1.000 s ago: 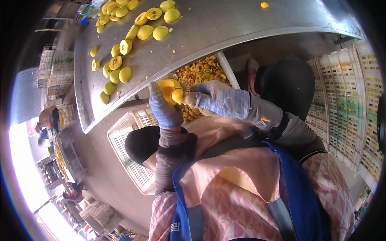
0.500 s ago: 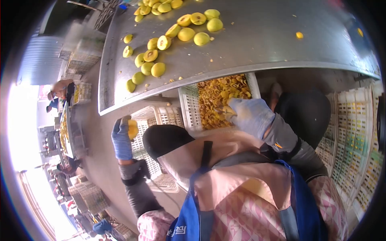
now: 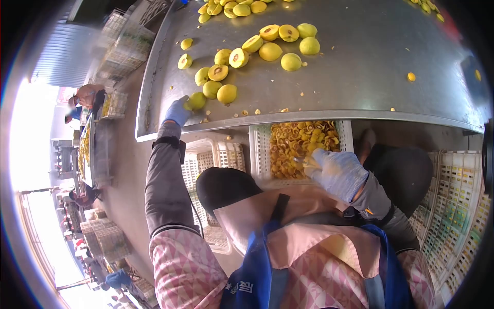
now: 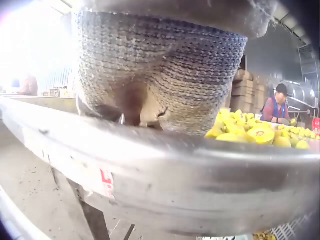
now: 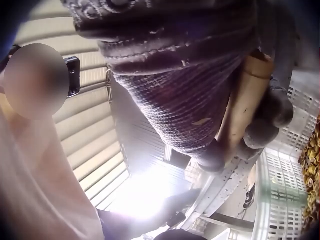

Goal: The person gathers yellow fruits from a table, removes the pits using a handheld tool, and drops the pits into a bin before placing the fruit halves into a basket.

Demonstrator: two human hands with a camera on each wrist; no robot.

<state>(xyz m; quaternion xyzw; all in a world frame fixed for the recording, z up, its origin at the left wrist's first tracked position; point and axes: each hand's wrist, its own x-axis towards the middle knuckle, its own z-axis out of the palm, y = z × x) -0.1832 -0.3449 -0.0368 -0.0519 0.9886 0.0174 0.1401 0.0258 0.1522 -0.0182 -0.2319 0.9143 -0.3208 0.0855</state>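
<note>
My gloved left hand [image 3: 178, 110] reaches over the left front edge of the metal table, with its fingers at a yellow-green peach [image 3: 196, 101], the nearest of a loose row. In the left wrist view the fingertips are hidden behind the table rim [image 4: 210, 165]. My gloved right hand [image 3: 337, 175] hangs over a white crate [image 3: 260, 152] of brown and yellow peach scraps [image 3: 296, 147]. It grips a tool by its wooden handle [image 5: 245, 100]; the tool's working end is blurred in the head view.
More peaches, some halved with pits showing, lie on the table [image 3: 355, 67]. A second white crate [image 3: 229, 154] stands below the left front edge. Stacked crates [image 3: 447, 206] rise at my right. Another person [image 4: 277, 106] works across the table.
My left hand has let go of a piece of yellow peach and moved from beside the table up to the peach at its edge. The right hand stays over the scrap crate; the head view has shifted.
</note>
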